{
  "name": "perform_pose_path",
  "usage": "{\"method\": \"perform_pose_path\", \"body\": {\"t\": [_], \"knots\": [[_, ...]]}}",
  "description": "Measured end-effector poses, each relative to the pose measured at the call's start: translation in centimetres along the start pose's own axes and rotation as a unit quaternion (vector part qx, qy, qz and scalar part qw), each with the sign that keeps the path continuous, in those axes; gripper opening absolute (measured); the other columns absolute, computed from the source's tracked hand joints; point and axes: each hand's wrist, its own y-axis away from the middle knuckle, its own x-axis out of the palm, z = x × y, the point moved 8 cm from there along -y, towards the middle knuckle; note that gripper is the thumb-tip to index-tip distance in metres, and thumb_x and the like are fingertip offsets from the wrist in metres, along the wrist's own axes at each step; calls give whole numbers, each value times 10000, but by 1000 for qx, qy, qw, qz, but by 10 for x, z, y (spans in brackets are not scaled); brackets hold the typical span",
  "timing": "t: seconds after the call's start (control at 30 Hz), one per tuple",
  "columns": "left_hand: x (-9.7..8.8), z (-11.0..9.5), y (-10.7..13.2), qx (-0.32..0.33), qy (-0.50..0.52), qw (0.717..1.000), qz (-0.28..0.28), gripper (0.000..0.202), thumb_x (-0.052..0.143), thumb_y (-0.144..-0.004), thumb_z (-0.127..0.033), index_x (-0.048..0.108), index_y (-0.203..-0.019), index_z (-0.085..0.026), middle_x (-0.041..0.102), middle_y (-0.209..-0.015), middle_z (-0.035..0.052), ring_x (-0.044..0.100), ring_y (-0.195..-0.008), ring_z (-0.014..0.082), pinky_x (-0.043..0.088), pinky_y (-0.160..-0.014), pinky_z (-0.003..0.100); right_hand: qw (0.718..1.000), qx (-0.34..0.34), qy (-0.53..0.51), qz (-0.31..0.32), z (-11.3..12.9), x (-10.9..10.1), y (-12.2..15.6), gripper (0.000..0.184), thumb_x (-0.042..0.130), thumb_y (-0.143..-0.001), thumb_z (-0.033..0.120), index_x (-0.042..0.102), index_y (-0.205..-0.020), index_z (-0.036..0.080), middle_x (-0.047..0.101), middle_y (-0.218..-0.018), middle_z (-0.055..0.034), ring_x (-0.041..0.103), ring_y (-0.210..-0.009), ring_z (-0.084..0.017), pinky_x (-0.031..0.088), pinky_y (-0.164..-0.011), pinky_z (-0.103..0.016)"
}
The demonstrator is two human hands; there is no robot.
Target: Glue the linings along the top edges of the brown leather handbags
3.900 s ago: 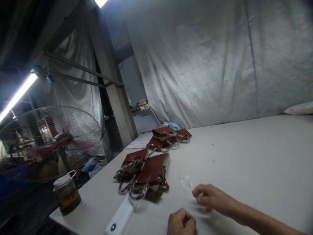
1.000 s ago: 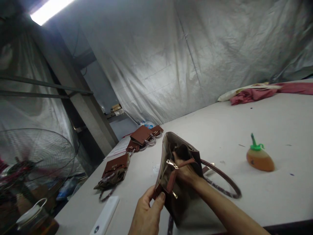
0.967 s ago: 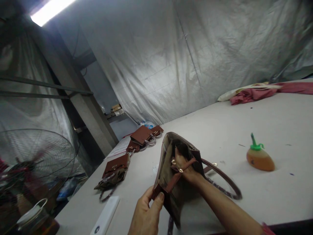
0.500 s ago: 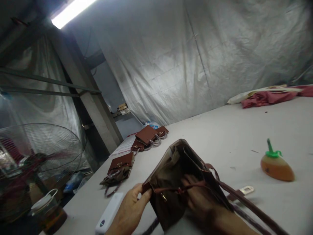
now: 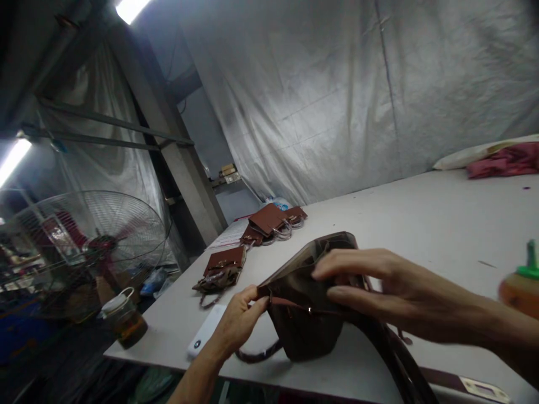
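Observation:
A brown handbag (image 5: 309, 336) stands tilted on the white table, its mouth open and its dark lining showing. A small metal piece shines at its front. My left hand (image 5: 242, 320) is closed, pinching the left corner of the bag's rim between thumb and fingers. Over the right side of the mouth is my right hand (image 5: 379, 286), thumb and forefinger stretched out and apart against the dark lining; its other fingers are mostly hidden. A dark strap (image 5: 391, 353) hangs from the bag's right side below that hand. One handle loop (image 5: 261, 354) lies at the lower left.
A white oblong device (image 5: 205, 332) lies left of my left hand. Beyond it are a brown bag (image 5: 225, 261) and several stacked brown bags (image 5: 267, 219). A lidded jar (image 5: 125, 322) stands at the left edge, near a large fan (image 5: 101, 241). An orange bottle (image 5: 522, 286) is at right.
My right hand has come up out of the bag's inside to its rim. My left hand keeps its pinch on the corner. The view has swung left, so the bottle sits farther right.

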Motion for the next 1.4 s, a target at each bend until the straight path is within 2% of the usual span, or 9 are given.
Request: {"method": "perform_pose_path", "body": {"t": [0.07, 0.23, 0.33, 0.47, 0.93, 1.03, 1.13, 1.27, 1.4], "knots": [[2, -4, -1, -2, 44, 999, -4, 309, 550, -892, -267, 714, -1140, -185, 706, -1069, 58, 611, -1027, 232, 479, -889, 318, 998, -40, 48, 23, 7, 4, -25, 158, 604, -908, 258, 721, -1003, 212, 693, -1040, -51, 606, -1004, -207, 471, -888, -328], [6, -8, -7, -15, 128, 991, -26, 493, 563, -792, -106, 608, -1275, -187, 690, -1173, 71, 638, -1044, 229, 507, -905, 334, 976, -29, 200, 81, -10, 40, -68, 131, 627, -870, 254, 718, -853, 162, 706, -873, -85, 588, -913, -253, 419, -801, -366], [8, -5, -7, -36, 167, 984, -48, 483, 553, -820, -145, 570, -1302, -170, 700, -1156, 85, 659, -1003, 226, 514, -901, 355, 969, -39, 223, 100, -14, 54, -74, 159, 656, -857, 314, 714, -848, 167, 715, -857, -81, 577, -926, -268, 368, -779, -375], [13, -10, -7, -6, 147, 988, -53, 425, 609, -862, -250, 600, -1279, -169, 682, -1220, 92, 620, -1124, 244, 480, -976, 348, 967, -32, 223, 123, -16, 63, -76, 158, 608, -900, 272, 732, -838, 196, 731, -849, -62, 571, -944, -250, 295, -776, -377], [17, -12, -10, 1, 143, 988, -55, 346, 562, -887, -226, 682, -1206, -172, 733, -1116, 69, 652, -1041, 223, 498, -924, 317, 953, 4, 294, 71, -17, 69, -79, 190, 577, -887, 229, 704, -762, 161, 735, -836, -78, 544, -895, -233, 195, -770, -407], [16, -15, -13, 6, 120, 990, -69, 311, 597, -868, -243, 716, -1144, -166, 751, -1029, 58, 660, -972, 208, 504, -847, 272, 952, -6, 301, 48, -15, 72, -79, 213, 546, -885, 209, 696, -745, 152, 723, -797, -96, 537, -866, -237, 198, -769, -412], [10, -15, -19, 1, 74, 991, -114, 268, 650, -838, -315, 758, -1024, -155, 755, -885, 43, 653, -812, 179, 485, -702, 231, 951, -21, 307, 28, -10, 73, -80, 204, 530, -865, 165, 689, -738, 144, 713, -774, -107, 536, -859, -243, 203, -796, -420], [-4, -18, -19, -3, -12, 984, -180, 222, 629, -838, -333, 767, -832, -160, 720, -708, 15, 627, -671, 156, 447, -616, 221, 955, 19, 291, 52, -19, 61, -79, 204, 553, -890, 224, 706, -774, 152, 721, -803, -107, 562, -884, -249, 228, -813, -405], [-13, -18, -13, -14, -38, 982, -185, 208, 597, -841, -301, 727, -760, -160, 687, -642, 1, 631, -617, 153, 442, -592, 219, 964, 88, 232, 91, -44, 37, -71, 85, 661, -817, 231, 744, -813, 212, 711, -838, -68, 592, -890, -231, 268, -836, -370]]}}
